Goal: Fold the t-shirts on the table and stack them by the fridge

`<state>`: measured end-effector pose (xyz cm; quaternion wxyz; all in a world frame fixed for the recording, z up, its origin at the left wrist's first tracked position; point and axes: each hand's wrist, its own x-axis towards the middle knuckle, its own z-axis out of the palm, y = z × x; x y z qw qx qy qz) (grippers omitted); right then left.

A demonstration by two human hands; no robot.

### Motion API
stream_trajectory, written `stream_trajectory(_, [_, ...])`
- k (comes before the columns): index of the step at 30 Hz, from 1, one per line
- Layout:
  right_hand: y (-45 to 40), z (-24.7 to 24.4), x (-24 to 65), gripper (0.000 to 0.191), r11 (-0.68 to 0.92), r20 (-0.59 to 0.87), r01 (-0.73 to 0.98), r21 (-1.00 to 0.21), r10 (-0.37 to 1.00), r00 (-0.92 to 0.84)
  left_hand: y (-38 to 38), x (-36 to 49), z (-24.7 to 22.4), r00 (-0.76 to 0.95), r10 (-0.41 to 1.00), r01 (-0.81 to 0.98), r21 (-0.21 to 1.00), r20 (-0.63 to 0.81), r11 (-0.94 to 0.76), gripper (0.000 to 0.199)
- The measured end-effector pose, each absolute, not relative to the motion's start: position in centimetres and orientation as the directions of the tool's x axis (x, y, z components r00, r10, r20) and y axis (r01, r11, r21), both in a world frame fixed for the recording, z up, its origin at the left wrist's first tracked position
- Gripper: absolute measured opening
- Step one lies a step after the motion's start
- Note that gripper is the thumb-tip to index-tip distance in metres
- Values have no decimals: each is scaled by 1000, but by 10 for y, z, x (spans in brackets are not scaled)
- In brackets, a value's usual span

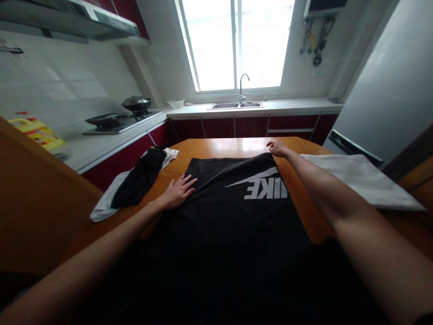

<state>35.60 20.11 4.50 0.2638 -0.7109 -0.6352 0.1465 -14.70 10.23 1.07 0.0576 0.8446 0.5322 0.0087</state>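
A black shirt [230, 221] lies spread over the table, its white NIKE print and swoosh upside down near the far right corner. My left hand [179, 192] rests flat on the shirt's left edge, palm down with fingers spread. At the far right corner is my right hand [278, 148], its fingers bent and slightly apart just beyond the cloth's edge. Faint creases run across the fabric toward that corner. The near part of the shirt blends into dark cloth at the bottom of the view.
Black and white clothes [138, 178] lie bunched on the left of the wooden table [223, 145]. A white cloth [358, 178] lies to the right, beneath my forearm's level. Beyond are a sink [225, 106], a stove with pans [135, 104] and a fridge [382, 85].
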Motion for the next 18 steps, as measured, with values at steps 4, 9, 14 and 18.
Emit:
stream_trajectory(4, [182, 35, 322, 44, -48, 231, 906, -421, 960, 158, 123, -122, 24, 454, 889, 880, 123, 70, -459, 62])
stream_trajectory(9, [151, -1, 290, 53, -44, 159, 939, -342, 982, 103, 165, -91, 23, 379, 922, 909, 156, 83, -387, 63])
stream_trajectory(14, [149, -16, 300, 65, -75, 98, 943, -323, 989, 112, 195, -97, 12, 202, 979, 973, 117, -33, -197, 68])
stream_trajectory(18, [155, -16, 301, 63, -101, 180, 942, -320, 970, 165, 211, -96, 11, 218, 972, 965, 127, 91, -228, 69])
